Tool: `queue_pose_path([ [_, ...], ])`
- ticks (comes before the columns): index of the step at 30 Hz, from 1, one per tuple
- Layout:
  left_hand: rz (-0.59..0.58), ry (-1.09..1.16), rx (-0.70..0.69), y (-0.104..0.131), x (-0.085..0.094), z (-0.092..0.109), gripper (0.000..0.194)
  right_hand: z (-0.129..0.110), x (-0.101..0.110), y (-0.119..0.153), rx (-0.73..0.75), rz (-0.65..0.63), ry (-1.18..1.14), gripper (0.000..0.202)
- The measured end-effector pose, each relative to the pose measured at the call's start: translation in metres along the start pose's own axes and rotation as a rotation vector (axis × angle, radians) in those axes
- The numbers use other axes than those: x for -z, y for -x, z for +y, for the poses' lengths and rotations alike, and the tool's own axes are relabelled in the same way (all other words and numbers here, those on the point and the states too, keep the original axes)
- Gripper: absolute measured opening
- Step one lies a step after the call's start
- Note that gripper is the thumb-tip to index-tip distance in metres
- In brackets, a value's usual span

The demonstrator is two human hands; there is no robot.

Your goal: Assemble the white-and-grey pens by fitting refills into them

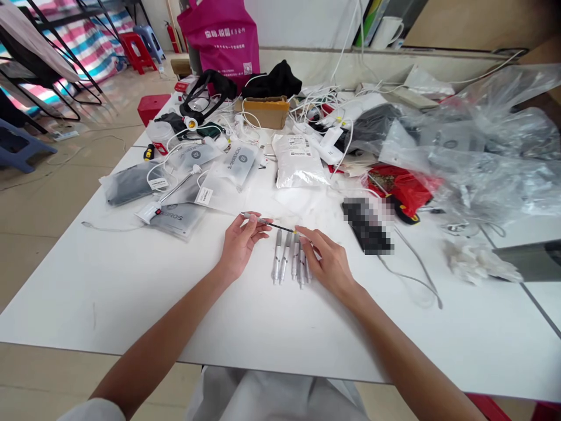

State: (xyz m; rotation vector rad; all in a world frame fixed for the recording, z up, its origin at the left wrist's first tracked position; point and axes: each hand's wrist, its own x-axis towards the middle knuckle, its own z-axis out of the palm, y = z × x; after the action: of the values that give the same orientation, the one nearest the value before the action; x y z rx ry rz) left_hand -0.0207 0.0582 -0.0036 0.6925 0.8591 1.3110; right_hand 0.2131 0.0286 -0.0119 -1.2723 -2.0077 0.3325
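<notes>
My left hand (pixel 241 242) is closed around the grey front part of a pen (pixel 254 217). From it a dark pen refill (pixel 280 226) runs to the right, with a small yellowish end. At that end, the thumb and index finger of my right hand (pixel 328 260) pinch the refill; the exact contact is hard to see. Below the refill several white pen barrels (pixel 284 257) with grey grips lie side by side on the white table (pixel 245 327). My right hand partly covers the rightmost ones.
Flat packets (pixel 177 219) and a white lamp-like device (pixel 149 211) lie at the left. A white pouch (pixel 300 162) sits ahead. To the right are a pixelated dark phone-shaped object (pixel 368 225), a grey cable (pixel 416 257), a red bag (pixel 405 187) and plastic bags (pixel 495 169).
</notes>
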Motion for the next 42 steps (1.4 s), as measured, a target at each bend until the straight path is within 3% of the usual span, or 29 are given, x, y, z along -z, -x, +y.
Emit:
queue_pose_path([
  [4, 0.01, -0.017, -0.003, 0.0, 0.0, 0.0, 0.044, 0.001, -0.001, 0.0, -0.089, 0.023, 0.021, 0.035],
  [10, 0.003, -0.029, -0.002, 0.0, -0.001, 0.0, 0.045, 0.003, -0.003, 0.0, -0.111, 0.014, 0.032, 0.03],
  [17, -0.104, -0.185, -0.029, 0.007, -0.005, -0.003, 0.036, 0.002, -0.006, 0.002, 0.001, 0.008, 0.062, 0.019],
  [22, -0.165, -0.281, -0.025, 0.013, -0.008, -0.003, 0.031, -0.005, -0.002, 0.0, 0.121, -0.074, 0.088, 0.021],
  [30, -0.201, -0.403, -0.022, 0.015, -0.007, -0.007, 0.03, -0.007, -0.006, 0.005, 0.055, -0.048, 0.014, 0.012],
  [33, -0.25, -0.444, -0.026, 0.017, -0.007, -0.009, 0.028, -0.005, -0.006, 0.005, 0.126, -0.073, 0.012, 0.005],
  [37, -0.259, -0.465, -0.073, 0.015, -0.006, -0.008, 0.03, -0.005, -0.004, 0.003, 0.203, -0.074, 0.026, 0.013],
  [42, -0.265, -0.427, -0.066, 0.014, -0.005, -0.006, 0.03, -0.007, -0.006, 0.006, 0.087, -0.112, -0.089, 0.015],
])
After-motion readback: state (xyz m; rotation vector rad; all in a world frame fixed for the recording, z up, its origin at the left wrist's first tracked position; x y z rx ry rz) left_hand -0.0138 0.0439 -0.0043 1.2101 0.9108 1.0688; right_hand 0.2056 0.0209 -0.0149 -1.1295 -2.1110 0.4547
